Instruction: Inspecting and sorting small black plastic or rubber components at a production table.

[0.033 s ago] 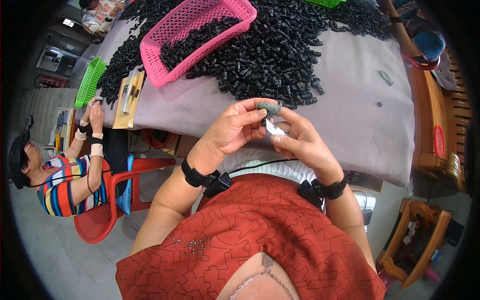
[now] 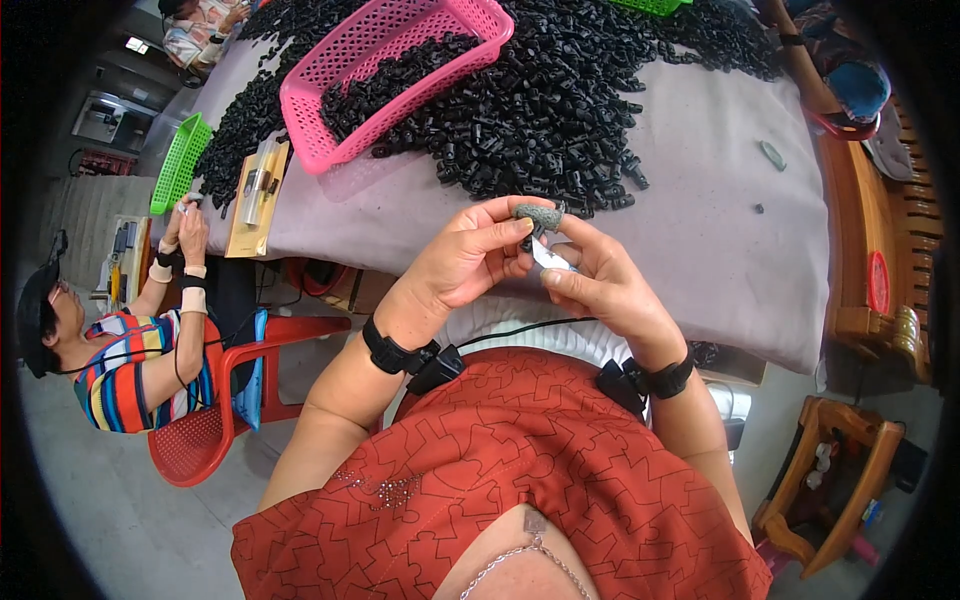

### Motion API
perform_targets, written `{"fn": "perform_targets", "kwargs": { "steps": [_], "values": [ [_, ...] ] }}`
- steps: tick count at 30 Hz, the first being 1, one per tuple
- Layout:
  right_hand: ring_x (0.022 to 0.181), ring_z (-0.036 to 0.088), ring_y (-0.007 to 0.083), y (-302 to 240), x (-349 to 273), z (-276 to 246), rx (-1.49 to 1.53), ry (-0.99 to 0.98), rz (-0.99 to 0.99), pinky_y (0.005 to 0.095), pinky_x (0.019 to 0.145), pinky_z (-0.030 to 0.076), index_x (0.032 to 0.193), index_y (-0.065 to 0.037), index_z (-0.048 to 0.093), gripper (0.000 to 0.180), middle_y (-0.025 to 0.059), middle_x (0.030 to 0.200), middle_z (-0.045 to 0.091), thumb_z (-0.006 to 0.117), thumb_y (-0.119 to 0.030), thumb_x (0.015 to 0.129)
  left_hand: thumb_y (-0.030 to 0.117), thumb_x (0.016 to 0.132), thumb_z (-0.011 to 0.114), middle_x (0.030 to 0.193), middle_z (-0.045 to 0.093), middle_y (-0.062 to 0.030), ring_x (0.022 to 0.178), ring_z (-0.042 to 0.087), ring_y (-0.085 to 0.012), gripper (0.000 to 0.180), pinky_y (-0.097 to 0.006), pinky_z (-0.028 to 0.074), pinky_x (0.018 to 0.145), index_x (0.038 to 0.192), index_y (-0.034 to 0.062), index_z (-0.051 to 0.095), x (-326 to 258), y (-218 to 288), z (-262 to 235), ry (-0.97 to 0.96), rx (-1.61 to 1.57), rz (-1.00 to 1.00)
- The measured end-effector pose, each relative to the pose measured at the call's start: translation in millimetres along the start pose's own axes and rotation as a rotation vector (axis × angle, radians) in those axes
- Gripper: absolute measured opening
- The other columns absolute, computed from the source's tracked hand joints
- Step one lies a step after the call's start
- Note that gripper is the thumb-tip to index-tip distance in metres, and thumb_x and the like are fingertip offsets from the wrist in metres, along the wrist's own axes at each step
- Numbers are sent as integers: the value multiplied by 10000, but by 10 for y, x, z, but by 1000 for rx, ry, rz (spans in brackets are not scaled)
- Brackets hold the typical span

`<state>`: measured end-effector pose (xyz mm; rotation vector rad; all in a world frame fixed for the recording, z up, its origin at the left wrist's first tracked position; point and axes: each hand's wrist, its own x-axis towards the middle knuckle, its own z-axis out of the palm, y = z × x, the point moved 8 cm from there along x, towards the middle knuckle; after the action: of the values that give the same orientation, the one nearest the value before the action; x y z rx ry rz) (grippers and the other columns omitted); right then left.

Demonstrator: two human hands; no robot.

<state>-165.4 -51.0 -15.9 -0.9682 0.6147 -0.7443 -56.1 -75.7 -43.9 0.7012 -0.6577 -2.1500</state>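
Observation:
My two hands meet above the near edge of the cloth-covered table. In my left hand, the closed fingers hold a small black part, mostly hidden by the fingertips. A grey-green speckled sleeve sits at the tip of the left index finger. My right hand pinches a pale, flat, blade-like tool between thumb and fingers. Its upper end reaches against or very near the black part; contact is hard to tell. A large pile of similar black parts lies just beyond my hands.
A pink basket lies tilted on the pile, with black parts inside. At left are a green basket, a cardboard piece with a clear tube, and a co-worker on a red chair. A greenish sleeve lies at right.

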Motion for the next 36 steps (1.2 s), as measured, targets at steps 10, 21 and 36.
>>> {"fn": "perform_targets", "kwargs": {
  "steps": [10,21,36],
  "values": [
    [580,432,14,72,6,-120,-26,36,28,167,469,319,1325,-34,458,429,-33,744,530,605,-126,932,103,941,587,1012,656,-66,786,657,-109,360,-212,568,700,1282,5,523,-26,-20,68,-117,-15,-14],
    [579,419,21,10,-31,-16,-46,-30,-1,183,484,320,1397,-39,399,551,-45,713,497,636,-154,913,101,934,597,1018,659,-52,757,644,-101,364,-224,556,696,1277,3,525,-35,1,41,-39,18,13],
    [550,415,17,50,1,-91,15,22,-5,172,462,305,1324,-18,467,446,-35,763,525,622,-127,920,104,935,597,1000,656,-68,753,653,-119,374,-229,559,691,1289,11,519,-33,-23,61,-66,-12,-14]
  ]
}}
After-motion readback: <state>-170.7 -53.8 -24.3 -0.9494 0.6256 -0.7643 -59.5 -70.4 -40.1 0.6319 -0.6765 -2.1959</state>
